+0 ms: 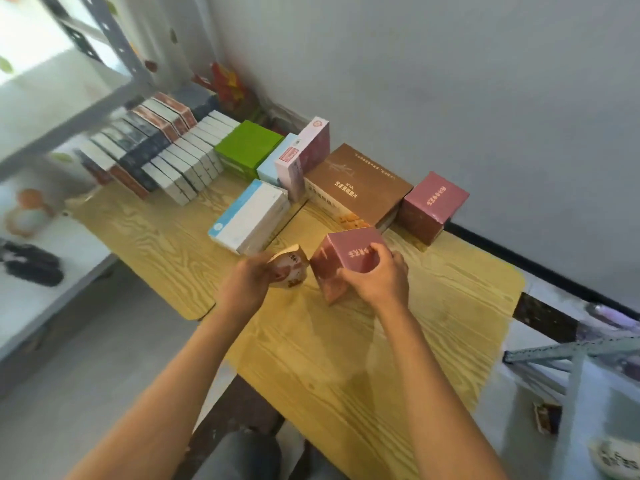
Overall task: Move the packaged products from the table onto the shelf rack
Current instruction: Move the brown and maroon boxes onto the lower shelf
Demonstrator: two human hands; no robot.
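Note:
My right hand (379, 277) grips a pink cube box (341, 259) from above, near the middle of the wooden table (381, 358). To its left my left hand (247, 284) holds a small tan packet (289, 266), tilted just above the tabletop. A second pink cube box (431, 206) stands at the table's far right by the wall. Behind lie a brown flat box (360, 183), a white and blue box (251, 216), an upright pink and white box (304, 157) and a green box (247, 147). Rows of several slim boxes (156, 157) fill the far left.
A grey metal shelf rack (86, 109) rises at the left, its white lower shelf (41, 289) holding dark items and an orange object. Another rack frame (571, 351) stands at the right. A grey wall runs behind the table; bare floor lies at the lower left.

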